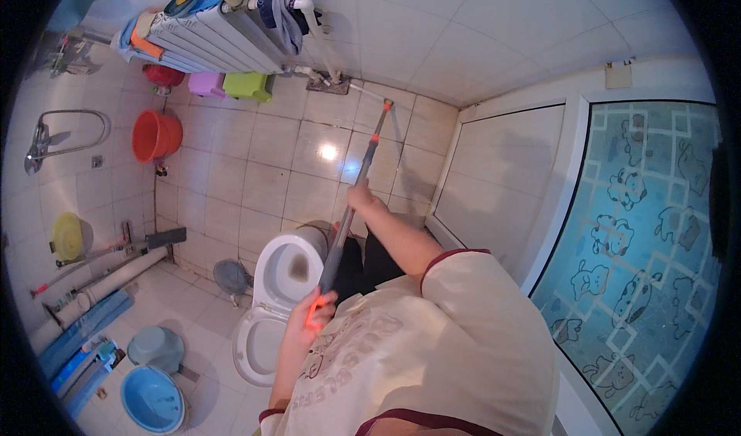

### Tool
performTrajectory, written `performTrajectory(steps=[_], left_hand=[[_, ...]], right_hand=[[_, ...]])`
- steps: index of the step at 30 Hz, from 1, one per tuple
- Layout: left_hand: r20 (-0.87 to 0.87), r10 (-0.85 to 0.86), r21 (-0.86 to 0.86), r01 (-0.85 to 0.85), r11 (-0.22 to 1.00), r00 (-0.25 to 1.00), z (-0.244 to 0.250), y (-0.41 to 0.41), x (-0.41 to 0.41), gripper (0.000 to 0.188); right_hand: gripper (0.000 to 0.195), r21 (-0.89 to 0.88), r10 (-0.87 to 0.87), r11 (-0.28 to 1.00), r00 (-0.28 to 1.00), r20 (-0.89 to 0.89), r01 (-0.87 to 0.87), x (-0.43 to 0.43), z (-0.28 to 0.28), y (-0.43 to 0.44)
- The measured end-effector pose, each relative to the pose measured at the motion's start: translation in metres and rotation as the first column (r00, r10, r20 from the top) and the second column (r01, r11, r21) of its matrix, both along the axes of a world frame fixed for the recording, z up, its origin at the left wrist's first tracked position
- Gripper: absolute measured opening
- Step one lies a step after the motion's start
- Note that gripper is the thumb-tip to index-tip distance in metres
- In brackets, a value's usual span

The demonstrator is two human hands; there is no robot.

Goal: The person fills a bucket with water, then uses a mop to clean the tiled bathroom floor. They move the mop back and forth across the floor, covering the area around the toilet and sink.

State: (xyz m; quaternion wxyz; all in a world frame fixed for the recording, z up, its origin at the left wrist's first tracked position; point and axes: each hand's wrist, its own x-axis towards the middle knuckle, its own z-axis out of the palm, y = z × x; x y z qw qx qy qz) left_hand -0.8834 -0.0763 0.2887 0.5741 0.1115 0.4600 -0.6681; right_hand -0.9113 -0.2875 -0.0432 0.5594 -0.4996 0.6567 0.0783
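A long grey pole with orange joints [346, 227] runs from my body towards the far wall. My left hand [311, 315] is closed around its near end, at an orange part of the handle. Farther along the shaft, my right hand [363, 196] grips the grey section. At its far end the pole joins a thin white head [370, 93], which lies low by the base of the tiled wall, near a dark plate with pipes. Beside my left hand stands a white toilet [259, 274] with its lid and seat raised.
A white radiator [217, 39] holds cloths above a purple stool [206, 84] and a green stool [247, 86]. An orange-red bucket [156, 136] stands by the left wall. Blue basins [152, 398] lie lower left. A white-framed door with patterned glass [631, 250] is at right.
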Motion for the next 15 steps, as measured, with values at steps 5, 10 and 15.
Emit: performTrajectory(steps=[5,10,15], left_hand=[[-0.012,-0.033,0.013,0.033,0.999,0.999,-0.036,-0.096,0.007,0.024],[-0.083,0.108,0.169,-0.092,0.981,0.991,-0.024,-0.060,-0.010,0.031],[0.048,0.072,0.308,-0.083,0.948,0.996,0.049,-0.025,-0.034,0.035]], right_hand=[[0.043,0.068,-0.001,0.998,1.000,0.002,0.001,0.015,-0.028,-0.104],[0.044,0.102,0.024,0.995,0.995,-0.093,-0.014,0.008,0.013,-0.060],[0.066,0.199,0.145,0.972,0.986,-0.086,-0.125,-0.026,0.015,0.024]])
